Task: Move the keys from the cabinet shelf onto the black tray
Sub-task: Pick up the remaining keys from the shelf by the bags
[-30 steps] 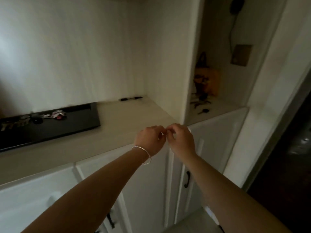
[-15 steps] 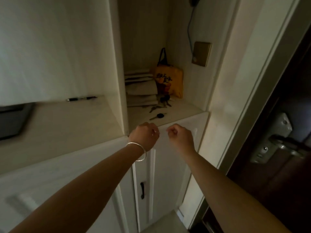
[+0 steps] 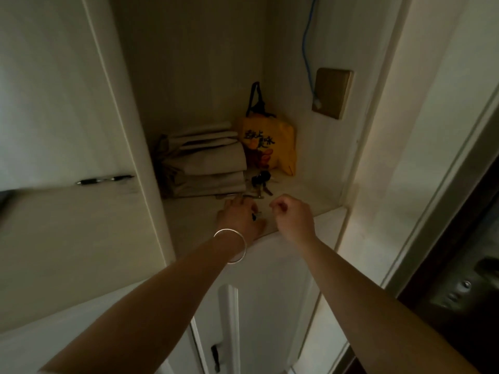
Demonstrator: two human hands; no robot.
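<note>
A bunch of keys (image 3: 260, 182) with dark heads lies on the cabinet shelf (image 3: 302, 195), in front of a yellow bag. Nearer the shelf's front edge is a single black-headed key (image 3: 255, 215), mostly covered by my left hand (image 3: 239, 217). That hand wears a silver bangle and rests palm-down on the shelf, with its fingers and thumb closed around the key. My right hand (image 3: 293, 215) hovers just to the right as a loose fist with nothing in it. Only a dark sliver of the black tray (image 3: 3, 197) shows at the far left edge.
A stack of folded beige cloth (image 3: 208, 163) and a yellow bag (image 3: 270, 147) fill the back of the shelf. A black pen (image 3: 105, 180) lies on the counter to the left, beyond a vertical partition (image 3: 140, 147). A dark door (image 3: 459, 287) stands at the right.
The view has swung right from the tray to the shelf niche. My hands have separated, and the left one has reached onto the shelf and covered the single key.
</note>
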